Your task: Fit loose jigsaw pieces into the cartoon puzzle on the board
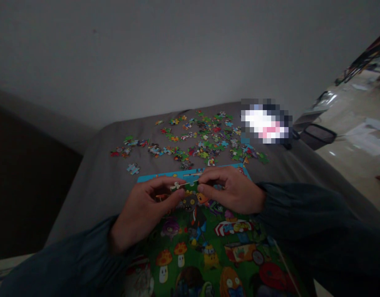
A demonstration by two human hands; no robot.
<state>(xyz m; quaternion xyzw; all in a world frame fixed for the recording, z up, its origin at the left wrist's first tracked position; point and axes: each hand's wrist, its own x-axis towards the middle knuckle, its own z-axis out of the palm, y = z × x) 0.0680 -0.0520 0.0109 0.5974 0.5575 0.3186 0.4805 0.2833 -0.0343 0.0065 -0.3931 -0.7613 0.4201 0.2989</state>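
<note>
I see two bare hands, the left hand (143,210) and the right hand (235,189), without rings or gloves. Both arms wear long dark blue-grey sleeves (317,222), loose and gathered in soft folds at the wrists.

The scene is dimly lit and underexposed, with muted colours and fine grain spread over the grey wall (146,53). Brighter light is seen at the right edge, where glare is thrown off a glossy floor (347,123). The left side (22,185) is lost in deep shadow. Straight lines are bent toward the edges by wide-angle distortion. The scattered puzzle pieces (205,140) are rendered softly, and one patch (266,121) is pixelated beyond recognition.
</note>
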